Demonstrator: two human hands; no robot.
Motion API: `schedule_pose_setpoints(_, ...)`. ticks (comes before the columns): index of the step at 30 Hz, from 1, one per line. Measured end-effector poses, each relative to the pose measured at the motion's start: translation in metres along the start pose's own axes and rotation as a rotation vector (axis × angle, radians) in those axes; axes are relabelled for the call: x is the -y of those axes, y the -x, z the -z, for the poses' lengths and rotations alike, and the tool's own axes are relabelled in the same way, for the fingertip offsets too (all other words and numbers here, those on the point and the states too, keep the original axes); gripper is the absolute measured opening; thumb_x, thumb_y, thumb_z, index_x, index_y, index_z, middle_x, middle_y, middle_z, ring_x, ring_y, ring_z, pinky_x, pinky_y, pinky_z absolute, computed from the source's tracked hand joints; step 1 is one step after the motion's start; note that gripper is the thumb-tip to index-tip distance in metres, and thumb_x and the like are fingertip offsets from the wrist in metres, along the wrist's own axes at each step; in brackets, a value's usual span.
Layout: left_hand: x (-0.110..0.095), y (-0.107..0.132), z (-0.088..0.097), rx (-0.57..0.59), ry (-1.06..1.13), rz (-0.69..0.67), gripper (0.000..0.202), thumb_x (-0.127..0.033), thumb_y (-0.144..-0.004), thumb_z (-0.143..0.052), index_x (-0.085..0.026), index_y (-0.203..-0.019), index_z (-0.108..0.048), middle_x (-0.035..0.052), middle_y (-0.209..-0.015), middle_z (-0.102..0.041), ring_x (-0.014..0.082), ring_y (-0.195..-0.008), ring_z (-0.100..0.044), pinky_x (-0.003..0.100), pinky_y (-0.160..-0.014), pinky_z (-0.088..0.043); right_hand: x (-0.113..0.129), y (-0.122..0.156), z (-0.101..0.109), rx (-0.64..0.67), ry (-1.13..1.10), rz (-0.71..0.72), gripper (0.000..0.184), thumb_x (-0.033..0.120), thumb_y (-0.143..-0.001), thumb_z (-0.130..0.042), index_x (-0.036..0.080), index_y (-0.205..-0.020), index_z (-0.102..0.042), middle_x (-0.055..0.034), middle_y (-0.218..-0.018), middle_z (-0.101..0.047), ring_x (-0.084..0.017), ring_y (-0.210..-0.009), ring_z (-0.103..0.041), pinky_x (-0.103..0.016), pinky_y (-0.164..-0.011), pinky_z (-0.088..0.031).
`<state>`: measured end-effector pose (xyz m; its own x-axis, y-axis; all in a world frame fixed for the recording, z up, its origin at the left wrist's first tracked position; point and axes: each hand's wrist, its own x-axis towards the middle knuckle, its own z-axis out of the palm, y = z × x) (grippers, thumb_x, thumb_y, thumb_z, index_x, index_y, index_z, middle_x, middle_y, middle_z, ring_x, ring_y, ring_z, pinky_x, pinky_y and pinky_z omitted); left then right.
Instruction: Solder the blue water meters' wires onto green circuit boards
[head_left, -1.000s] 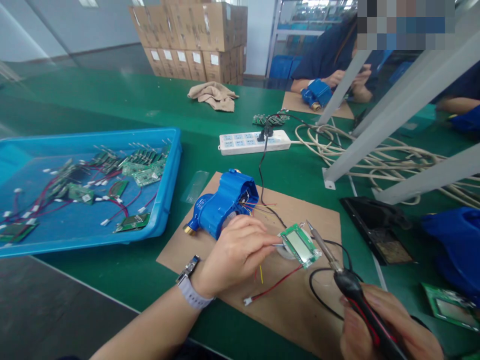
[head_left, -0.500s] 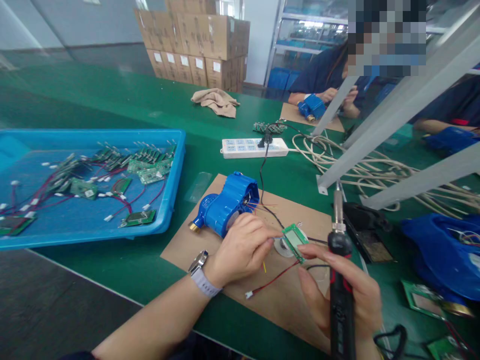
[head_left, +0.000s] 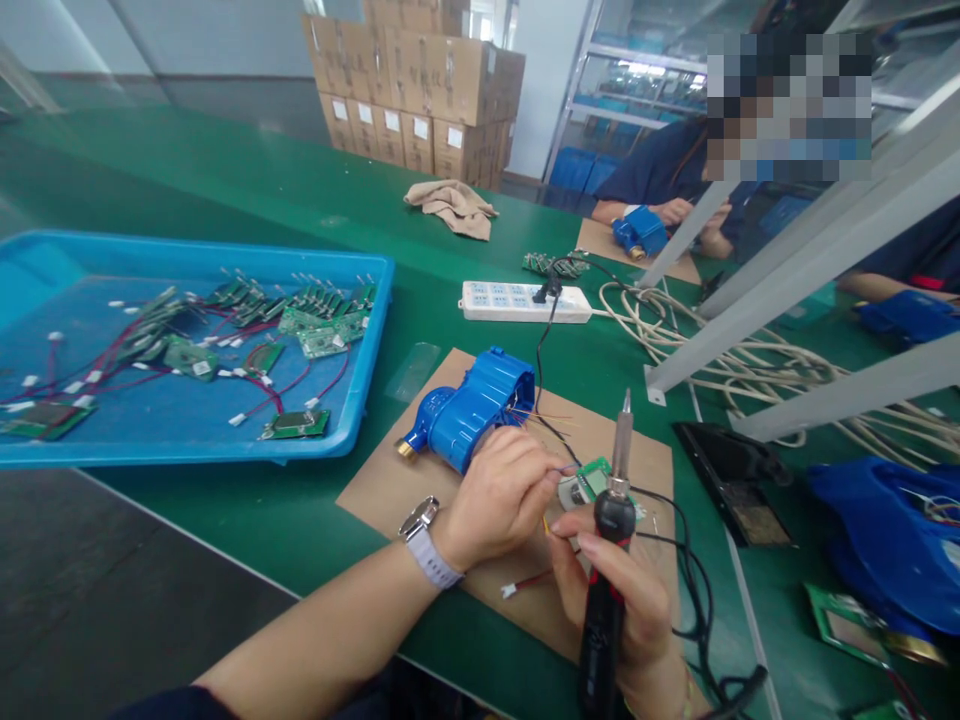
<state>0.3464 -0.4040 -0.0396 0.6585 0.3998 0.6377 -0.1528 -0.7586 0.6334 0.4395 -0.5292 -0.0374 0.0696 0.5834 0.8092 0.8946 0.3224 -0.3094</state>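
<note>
My left hand (head_left: 504, 492), wearing a wristwatch (head_left: 421, 520), is closed in a pinch on a thin wire (head_left: 564, 469) that meets a small green circuit board (head_left: 595, 474) with a display. In my right hand (head_left: 637, 600) is a soldering iron (head_left: 604, 610), its metal tip pointing up and partly covering the board. The thumb and forefinger of that hand also come together at a yellow wire (head_left: 547, 524). A blue water meter (head_left: 480, 405) with a brass end lies beyond my left hand, loose wires coming from its open side. A white plug (head_left: 510, 591) on a red lead rests on the cardboard sheet (head_left: 390, 490).
At left stands a blue tray (head_left: 379, 330) of wired circuit boards. Beyond the cardboard are a power strip (head_left: 525, 302), a cloth (head_left: 454, 208) and coiled cables (head_left: 637, 315). Metal posts (head_left: 817, 270), an iron stand (head_left: 739, 490) and another blue meter (head_left: 892, 540) occupy the right. A co-worker sits opposite.
My right hand has moved left with the soldering iron, off the board's edge and to the yellow wire near my left hand. The left hand keeps its pinch. The view has shifted slightly.
</note>
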Motion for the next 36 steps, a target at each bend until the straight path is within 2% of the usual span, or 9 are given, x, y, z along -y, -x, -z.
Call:
schedule_pose_setpoints(4, 0.0, 0.0, 0.001, 0.021, 0.038, -0.029, 0.022, -0.018, -0.094, -0.041, -0.015, -0.093, -0.063, 0.0065, -0.09, -0.067, 0.0185, -0.092, -0.057, 0.036, -0.087, -0.045, -0.006, -0.006, 0.001, -0.062, 0.014, -0.052, 0.039, -0.001, -0.074, -0.063, 0.018, -0.106, -0.051, -0.0029, -0.081, -0.066, -0.014, -0.073, -0.067, -0.03, -0.069, -0.059)
schedule_pose_setpoints(9, 0.002, 0.001, 0.001, 0.023, 0.022, 0.021, 0.025, -0.021, -0.095, -0.039, -0.014, -0.09, -0.062, 0.0052, -0.08, -0.065, 0.0179, -0.081, -0.055, 0.038, -0.084, -0.043, -0.008, -0.008, 0.0, -0.112, -0.007, -0.072, 0.044, 0.002, -0.073, -0.065, 0.018, -0.111, -0.048, -0.0014, -0.081, -0.067, -0.014, -0.069, -0.068, -0.027, -0.064, -0.058)
schedule_pose_setpoints(14, 0.0, 0.002, 0.0, 0.033, -0.025, 0.025, 0.027, -0.023, -0.096, -0.035, -0.015, -0.089, -0.06, 0.0054, -0.08, -0.062, 0.0188, -0.082, -0.052, 0.039, -0.086, -0.042, -0.006, -0.002, 0.0, -0.146, 0.014, -0.112, 0.045, 0.004, -0.07, -0.069, 0.019, -0.107, -0.049, -0.0016, -0.083, -0.069, -0.014, -0.068, -0.068, -0.027, -0.064, -0.058)
schedule_pose_setpoints(19, -0.006, 0.001, 0.0, 0.103, -0.069, -0.028, 0.027, -0.022, -0.095, -0.034, -0.014, -0.087, -0.058, 0.005, -0.079, -0.061, 0.0181, -0.081, -0.051, 0.04, -0.09, -0.041, -0.009, -0.001, 0.002, -0.169, 0.032, -0.162, 0.034, 0.005, -0.074, -0.067, 0.017, -0.101, -0.052, 0.0002, -0.076, -0.068, -0.012, -0.062, -0.067, -0.022, -0.058, -0.055)
schedule_pose_setpoints(24, -0.009, -0.001, 0.003, 0.194, -0.148, -0.05, 0.026, -0.021, -0.092, -0.038, -0.016, -0.087, -0.063, 0.003, -0.073, -0.055, 0.0178, -0.079, -0.049, 0.041, -0.092, -0.04, -0.015, 0.003, 0.006, -0.233, 0.046, -0.236, 0.039, 0.002, -0.07, -0.069, 0.016, -0.103, -0.053, -0.0002, -0.078, -0.068, -0.012, -0.062, -0.067, -0.023, -0.06, -0.055)
schedule_pose_setpoints(29, -0.011, -0.003, 0.002, 0.161, -0.171, -0.017, 0.027, -0.019, -0.09, -0.04, -0.017, -0.079, -0.065, 0.0012, -0.068, -0.053, 0.0162, -0.075, -0.048, 0.041, -0.095, -0.039, -0.018, 0.006, 0.011, -0.278, 0.042, -0.259, 0.047, -0.001, -0.068, -0.07, 0.016, -0.108, -0.053, 0.0014, -0.08, -0.068, -0.012, -0.063, -0.066, -0.025, -0.063, -0.056)
schedule_pose_setpoints(36, -0.012, -0.003, 0.002, 0.17, -0.16, 0.02, 0.026, -0.018, -0.088, -0.042, -0.017, -0.076, -0.064, 0.0011, -0.067, -0.054, 0.0167, -0.077, -0.05, 0.042, -0.096, -0.038, -0.017, 0.006, 0.014, -0.302, 0.003, -0.309, 0.039, 0.001, -0.069, -0.069, 0.016, -0.103, -0.055, -0.0001, -0.077, -0.068, -0.014, -0.065, -0.067, -0.027, -0.064, -0.058)
